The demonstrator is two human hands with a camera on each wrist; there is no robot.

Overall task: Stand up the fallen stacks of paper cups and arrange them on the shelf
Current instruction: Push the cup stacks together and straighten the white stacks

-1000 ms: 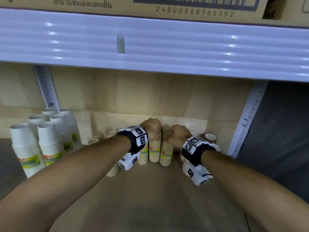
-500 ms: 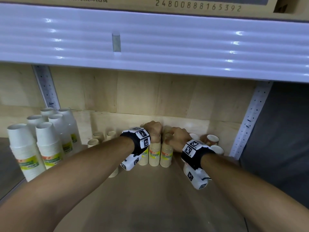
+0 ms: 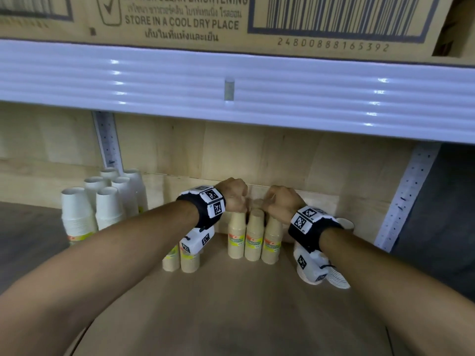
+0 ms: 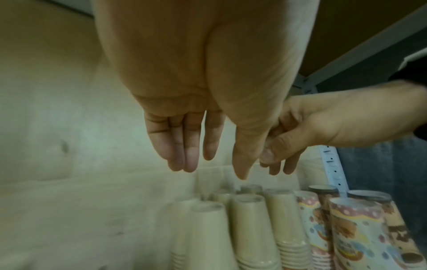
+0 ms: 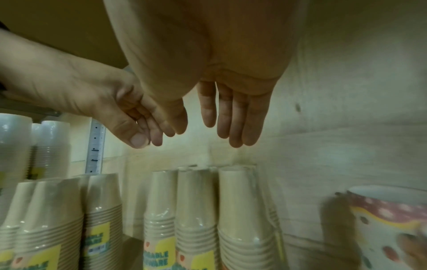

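Both hands lifting off since earlier, left hand (image 3: 232,195) and right hand (image 3: 281,202) now hovering fingers loosely straight above upright tan cup stacks (image 3: 254,238) standing on wooden shelf (image 3: 244,304) against back panel (image 3: 257,155).

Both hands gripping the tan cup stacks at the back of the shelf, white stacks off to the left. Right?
Not gripping. The wrist views show the left hand and right hand with straight fingers hanging above the tan cup stacks, holding nothing. The white stacks do stand to the left on the shelf.
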